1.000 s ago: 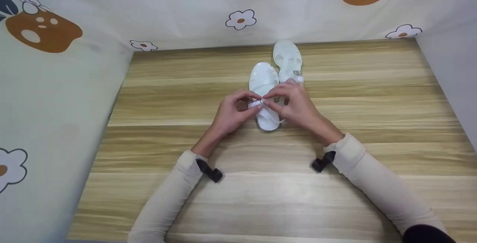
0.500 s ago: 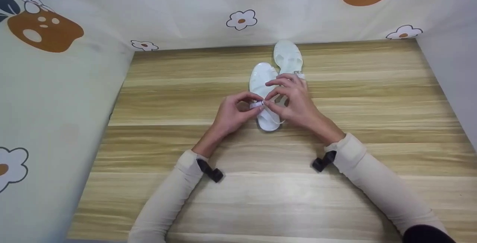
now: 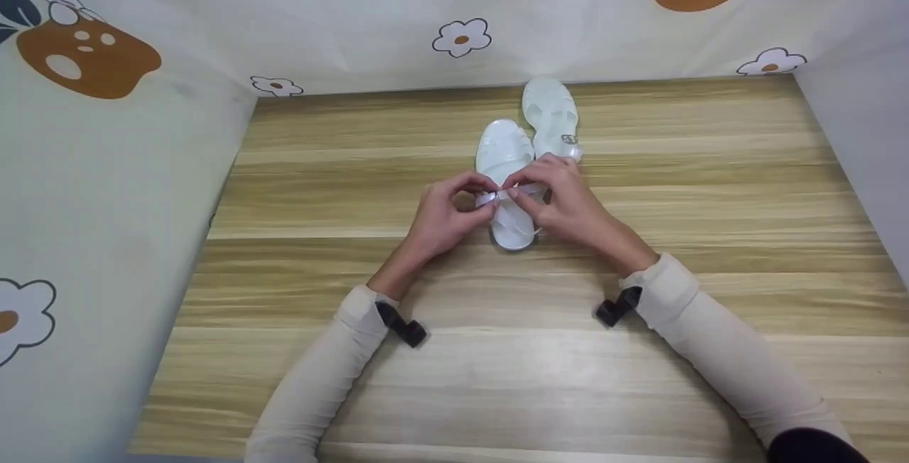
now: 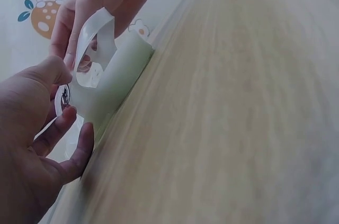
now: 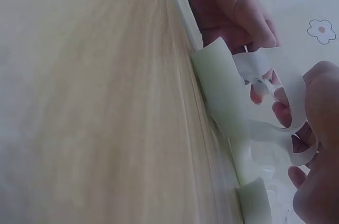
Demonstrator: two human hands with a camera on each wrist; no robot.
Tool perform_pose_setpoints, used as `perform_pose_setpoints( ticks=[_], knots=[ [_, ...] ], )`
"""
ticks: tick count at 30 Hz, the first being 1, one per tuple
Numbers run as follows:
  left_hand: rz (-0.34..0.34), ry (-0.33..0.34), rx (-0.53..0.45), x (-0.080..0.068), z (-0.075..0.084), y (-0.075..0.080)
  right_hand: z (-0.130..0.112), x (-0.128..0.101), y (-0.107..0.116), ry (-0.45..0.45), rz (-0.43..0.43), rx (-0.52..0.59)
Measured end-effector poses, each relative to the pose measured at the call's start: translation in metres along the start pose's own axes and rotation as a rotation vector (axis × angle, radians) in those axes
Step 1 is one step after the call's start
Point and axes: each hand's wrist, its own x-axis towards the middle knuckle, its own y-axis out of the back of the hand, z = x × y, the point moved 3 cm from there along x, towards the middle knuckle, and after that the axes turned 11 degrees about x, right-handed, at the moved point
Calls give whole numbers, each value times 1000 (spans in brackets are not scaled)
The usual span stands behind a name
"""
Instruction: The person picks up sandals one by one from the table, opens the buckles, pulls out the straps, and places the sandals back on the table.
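A white jelly sandal (image 3: 501, 145) lies sole down on the wooden surface, toe pointing away. My left hand (image 3: 446, 214) pinches the buckle end of its ankle strap, and the small metal buckle (image 4: 65, 96) shows at those fingertips in the left wrist view. Right beside it, my right hand (image 3: 572, 200) pinches the white strap (image 3: 529, 189) between thumb and fingers close to the buckle. In the right wrist view the sandal's heel (image 5: 220, 78) stands up with the strap looping above it. My fingers partly cover the buckle in the head view.
A second white sandal (image 3: 550, 104) lies behind and to the right, its toe near the back wall, with its heel hidden by my right hand. Cloth printed with flowers (image 3: 461, 38) covers the walls around the wooden surface (image 3: 341, 165). A small dark camera hangs at each wrist.
My right fingers lifted and spread half a second ago, then came back down to the strap. A length of strap now shows reaching right through them. My left hand has stayed at the buckle.
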Motion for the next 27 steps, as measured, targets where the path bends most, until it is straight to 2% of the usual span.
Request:
perform_pose_setpoints(
  ticks=[12, 20, 27],
  knots=[
    [6, 20, -38, 1, -6, 1, 3, 1, 1, 41, -32, 41],
    [-3, 12, -76, 1, -5, 1, 2, 0, 5, 7, -48, 52],
    [-9, 12, -81, 1, -4, 1, 3, 0, 6, 13, -56, 49]
  ],
)
